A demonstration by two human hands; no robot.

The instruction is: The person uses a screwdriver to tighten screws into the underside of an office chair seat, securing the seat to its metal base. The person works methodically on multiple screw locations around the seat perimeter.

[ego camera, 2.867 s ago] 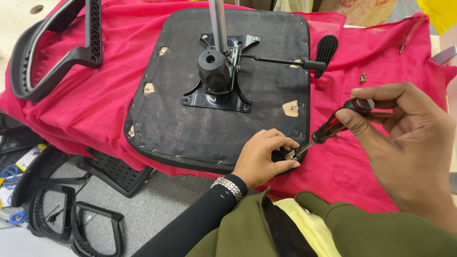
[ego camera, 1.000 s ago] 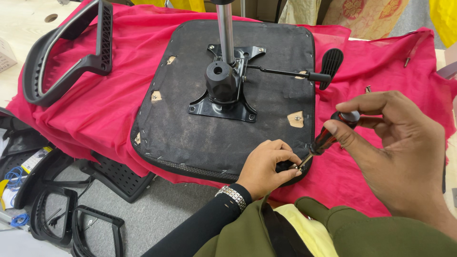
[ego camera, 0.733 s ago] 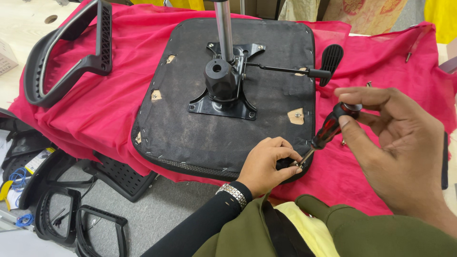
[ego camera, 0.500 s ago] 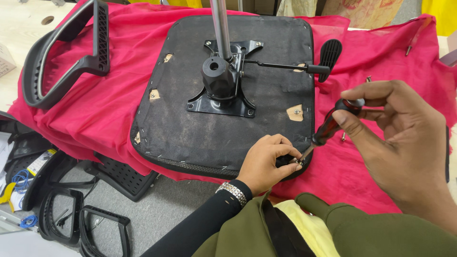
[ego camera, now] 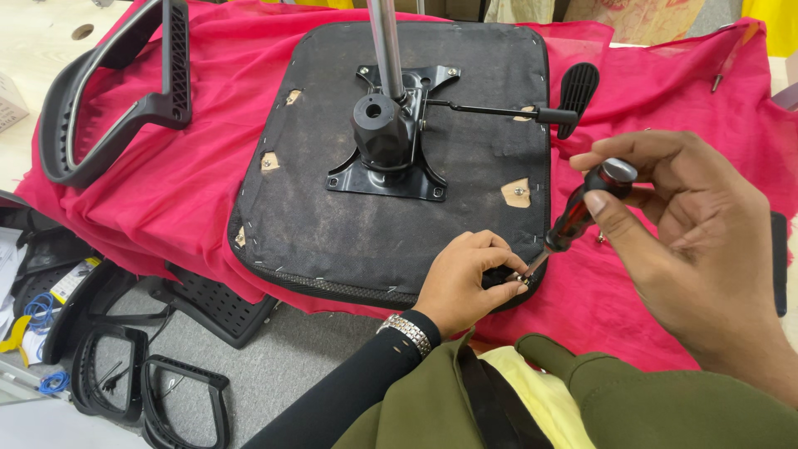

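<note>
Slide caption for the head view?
Right hand drives a screwdriver at the upturned chair seat corner while left hand steadies the tip.

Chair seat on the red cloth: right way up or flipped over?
Flipped over: the chair seat shows its stapled black underside, with the metal mounting plate and post pointing up.

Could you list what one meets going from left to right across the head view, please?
Loose black armrest on the red cloth → upturned seat base → left hand at its near corner → screwdriver → right hand gripping the handle.
</note>
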